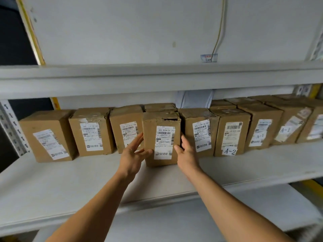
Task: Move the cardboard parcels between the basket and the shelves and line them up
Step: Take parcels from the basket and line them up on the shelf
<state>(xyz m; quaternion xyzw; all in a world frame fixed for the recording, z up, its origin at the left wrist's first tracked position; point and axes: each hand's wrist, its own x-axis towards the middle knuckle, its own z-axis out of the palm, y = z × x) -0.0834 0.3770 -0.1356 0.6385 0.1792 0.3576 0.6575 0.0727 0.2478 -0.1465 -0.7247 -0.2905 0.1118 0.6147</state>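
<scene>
A grey metal shelf (244, 165) against a pale wall carries a row of taped cardboard parcels, labels facing out. One upright parcel (161, 138) stands forward of the row, its long axis vertical, at 12 o'clock from the person. The left hand (134, 154) lies at its 9 o'clock side, the right hand (186, 151) at 3 o'clock; both are equally near, with fingers nearly straight against the side faces and thumbs on the front, bracketing rather than clenching. The gap it belongs in lies straight behind, so the likely move is a push back.

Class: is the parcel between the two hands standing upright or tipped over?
Upright: the parcel stands on its small end on the shelf, label facing out, forward of the row.
</scene>
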